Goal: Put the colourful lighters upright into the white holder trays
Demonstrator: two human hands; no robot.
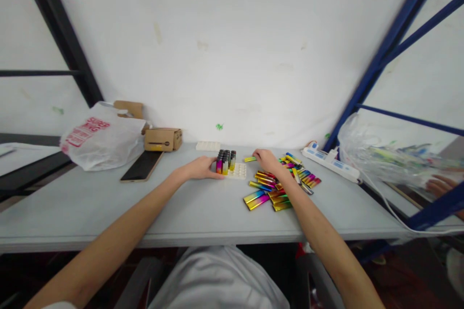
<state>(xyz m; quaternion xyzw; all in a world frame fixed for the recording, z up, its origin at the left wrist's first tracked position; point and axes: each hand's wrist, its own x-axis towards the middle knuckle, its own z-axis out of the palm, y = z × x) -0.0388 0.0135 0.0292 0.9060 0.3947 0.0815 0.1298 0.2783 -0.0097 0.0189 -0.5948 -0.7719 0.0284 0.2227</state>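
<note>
My left hand rests on the grey table, its fingers against the left side of a white tray that holds several upright rainbow-coloured lighters. To the right of the tray, my right hand reaches over a loose pile of the same shiny lighters lying flat. Its fingertips pinch one yellow-green lighter just behind the tray.
An empty white tray lies by the wall. A phone, a small cardboard box and a white plastic bag sit to the left. A power strip and a clear bag are right. Another person's hand shows at far right.
</note>
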